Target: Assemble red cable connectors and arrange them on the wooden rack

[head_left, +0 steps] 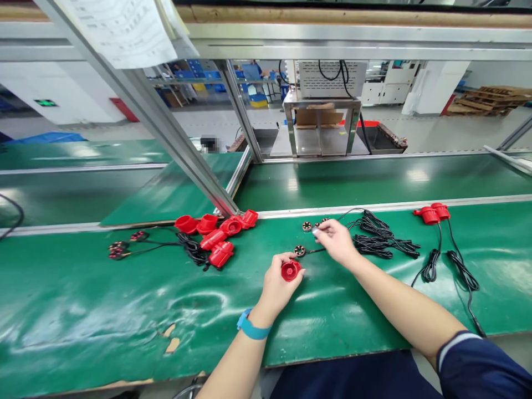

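Closest to the camera was your navy sleeve, and beyond it your left hand gripped a red cup-shaped housing, its open side facing you, over the green bench mat. Just past it lay a round dark disc, with your right hand near it, thumb and finger drawn together on something too blurred to tell. Farther out, bundled black cables lay beyond that hand, between loose red housings on the left and two cabled ones on the right.
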Motion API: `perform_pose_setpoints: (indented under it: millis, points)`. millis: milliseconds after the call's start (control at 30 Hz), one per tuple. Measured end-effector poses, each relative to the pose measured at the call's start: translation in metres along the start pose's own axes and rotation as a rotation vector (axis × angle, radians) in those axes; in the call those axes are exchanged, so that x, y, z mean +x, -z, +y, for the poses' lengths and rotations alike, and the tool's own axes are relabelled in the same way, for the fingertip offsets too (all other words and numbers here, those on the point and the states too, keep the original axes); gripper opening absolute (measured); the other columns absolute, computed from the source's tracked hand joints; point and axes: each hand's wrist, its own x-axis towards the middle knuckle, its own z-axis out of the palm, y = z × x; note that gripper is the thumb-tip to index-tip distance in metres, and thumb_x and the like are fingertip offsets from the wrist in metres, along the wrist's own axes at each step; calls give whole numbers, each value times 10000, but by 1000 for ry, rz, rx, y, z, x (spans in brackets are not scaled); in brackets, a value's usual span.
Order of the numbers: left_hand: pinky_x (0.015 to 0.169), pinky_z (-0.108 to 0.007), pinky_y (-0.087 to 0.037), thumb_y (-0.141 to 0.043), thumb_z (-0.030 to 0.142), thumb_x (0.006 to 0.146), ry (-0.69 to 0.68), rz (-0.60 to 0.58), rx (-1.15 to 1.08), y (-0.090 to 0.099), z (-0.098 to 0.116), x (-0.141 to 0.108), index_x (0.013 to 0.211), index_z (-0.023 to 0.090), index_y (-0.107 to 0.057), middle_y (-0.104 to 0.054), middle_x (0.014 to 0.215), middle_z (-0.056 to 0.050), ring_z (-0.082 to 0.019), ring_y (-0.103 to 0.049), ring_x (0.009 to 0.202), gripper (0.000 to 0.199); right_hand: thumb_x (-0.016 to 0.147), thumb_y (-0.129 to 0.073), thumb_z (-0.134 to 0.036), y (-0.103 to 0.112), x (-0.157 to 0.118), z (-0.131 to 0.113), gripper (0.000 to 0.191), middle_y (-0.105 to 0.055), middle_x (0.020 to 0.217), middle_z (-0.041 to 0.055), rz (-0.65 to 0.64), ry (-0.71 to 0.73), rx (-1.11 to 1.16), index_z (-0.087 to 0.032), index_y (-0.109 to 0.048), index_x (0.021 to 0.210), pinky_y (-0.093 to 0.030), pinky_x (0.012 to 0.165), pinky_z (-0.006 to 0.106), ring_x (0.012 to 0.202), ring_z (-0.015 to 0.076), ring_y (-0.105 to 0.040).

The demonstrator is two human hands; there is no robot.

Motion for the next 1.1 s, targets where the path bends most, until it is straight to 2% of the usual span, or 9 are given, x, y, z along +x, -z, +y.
perform_pose_setpoints:
  millis: [133, 267, 400, 533, 633, 767, 833, 967, 1100]
  points:
    - [933, -413, -520, -801, 363, 812, 96, -113, -136, -13, 23, -7, 1010, 234, -460, -690, 1177, -87, -226, -682, 1034, 415, 811, -745, -401, 89, -32, -33, 323, -675, 784, -26, 125, -12, 769, -232, -566, 1018, -451, 468, 247, 443, 98, -493]
    - [819, -360, -515, -785, 366, 828, 105, -277, -91, -28, 50, -1, 1080, 229, -493, -672, 1045, -46, -200, -656, 894, 409, 859, -730, -346, 151, -76, -81, 314, -719, 1000, 56, 302, 274, 730, -226, -692, 1146, -293, 391, 208, 437, 46, -359]
    - [871, -375, -524, -692, 318, 888, -37, -258, -29, -41, 53, 6, 1184, 221, -482, -632, 1088, -63, -209, -643, 966, 376, 851, -789, -272, 124, -105, -83, 302, -713, 1026, 86, 259, 380, 378, -221, -760, 1148, -438, 503, 260, 559, 89, -489]
    - [888, -388, -534, -711, 343, 897, -98, -137, 40, -48, 34, -1, 1183, 219, -522, -645, 1090, -73, -227, -651, 989, 364, 853, -798, -354, 87, -92, -64, 292, -611, 700, 8, 10, 60, 467, -169, -758, 1075, -324, 437, 218, 483, 64, -361]
    - [915, -397, -547, -742, 359, 890, -113, -156, 62, -51, 21, -7, 1186, 226, -546, -671, 1116, -79, -238, -671, 1027, 379, 850, -787, -486, 109, -81, -83, 367, -613, 713, 0, 76, -16, 746, -191, -731, 1061, -217, 396, 206, 434, 31, -225]
    - [1031, -442, -526, -713, 350, 916, -143, -154, 29, -52, 14, -6, 1222, 236, -527, -651, 1317, -121, -264, -635, 1237, 376, 851, -742, -604, 145, -79, -116, 388, -681, 946, 36, 206, 167, 823, -284, -718, 1069, -132, 363, 221, 440, 28, -152]
    - [1031, -448, -533, -709, 348, 916, -132, -133, 30, -51, 13, -3, 1205, 235, -523, -642, 1352, -130, -268, -637, 1248, 361, 835, -773, -571, 136, -76, -108, 367, -647, 848, 15, 164, 96, 843, -269, -718, 1036, -132, 376, 210, 444, 29, -165]
    - [1045, -466, -534, -718, 343, 906, -119, -52, 65, -46, 13, -1, 1221, 232, -533, -653, 1330, -126, -271, -650, 1222, 382, 785, -872, -421, 99, -73, -69, 344, -500, 657, -44, -165, -294, 858, -165, -737, 972, -145, 411, 174, 444, 9, -219]
    - [1046, -454, -543, -732, 343, 903, -132, 9, 69, -43, 19, -1, 1249, 232, -552, -674, 1263, -108, -257, -663, 1176, 406, 867, -809, -378, 101, -86, -66, 332, -632, 842, 29, -148, -89, 785, -216, -757, 1153, -231, 426, 189, 473, 19, -292]
